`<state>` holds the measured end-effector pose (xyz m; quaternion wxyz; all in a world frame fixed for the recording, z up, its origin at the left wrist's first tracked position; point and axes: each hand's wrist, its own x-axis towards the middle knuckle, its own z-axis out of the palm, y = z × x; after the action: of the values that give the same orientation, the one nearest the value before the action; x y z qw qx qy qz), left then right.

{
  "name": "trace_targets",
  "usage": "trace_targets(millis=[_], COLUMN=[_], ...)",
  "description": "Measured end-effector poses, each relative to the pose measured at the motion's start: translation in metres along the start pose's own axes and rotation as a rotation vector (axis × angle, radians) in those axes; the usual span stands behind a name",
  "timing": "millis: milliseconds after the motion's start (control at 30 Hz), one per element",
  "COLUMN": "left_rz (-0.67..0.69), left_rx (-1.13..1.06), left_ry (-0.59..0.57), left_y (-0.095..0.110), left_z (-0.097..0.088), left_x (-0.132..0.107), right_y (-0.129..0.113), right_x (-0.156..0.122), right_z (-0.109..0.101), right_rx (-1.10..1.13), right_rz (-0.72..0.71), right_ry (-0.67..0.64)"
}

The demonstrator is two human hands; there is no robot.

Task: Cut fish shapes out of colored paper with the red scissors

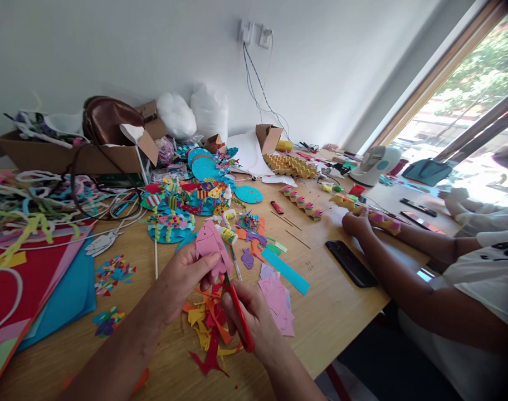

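My left hand (191, 270) pinches a piece of pink paper (209, 239) with a fish outline drawn on it. Red-handled scissors (240, 317) are in my right hand (254, 312), fingers closed round the handles. The blades meet the lower edge of the pink paper. Beneath my hands lies a heap of red, orange and yellow paper scraps (212, 334). To the right rests a stack of pink paper pieces (277, 301), with a small purple paper fish (248, 258) above it and a blue paper strip (285, 271) alongside. A glue bottle (228, 235) lies just behind the pink paper.
Coloured paper sheets (66, 295) and tangled yarn (32, 206) cover the left side. Decorated blue discs (170, 228) and a cardboard box (70, 159) stand behind. At right, a co-worker's hands (356, 223) hold a strip of egg carton (383, 221) near a black phone (351, 263).
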<state>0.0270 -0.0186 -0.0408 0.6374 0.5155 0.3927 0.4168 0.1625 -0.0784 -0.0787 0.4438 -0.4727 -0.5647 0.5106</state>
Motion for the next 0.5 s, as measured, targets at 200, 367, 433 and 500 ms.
trace_targets(millis=[200,367,433,500], left_rz=[-0.015,-0.035,-0.046,-0.05], left_rx=[-0.003,-0.069,-0.083,-0.09], left_ry=[0.013,-0.005,-0.014,-0.02], left_y=[0.0001,-0.0003,-0.001,-0.0014], left_z=[0.0014,0.0017,0.0012,0.0008], left_x=[-0.0013,-0.0009,-0.0006,-0.0005], right_y=[0.001,0.0016,0.0018,0.002], right_x=[0.0003,0.0001,-0.0001,-0.0002], right_z=[0.0039,0.0043,0.0039,0.0036], right_rx=[0.011,0.013,0.001,-0.013], right_rz=[0.024,0.013,0.008,0.006], right_ry=[0.037,0.051,0.051,0.054])
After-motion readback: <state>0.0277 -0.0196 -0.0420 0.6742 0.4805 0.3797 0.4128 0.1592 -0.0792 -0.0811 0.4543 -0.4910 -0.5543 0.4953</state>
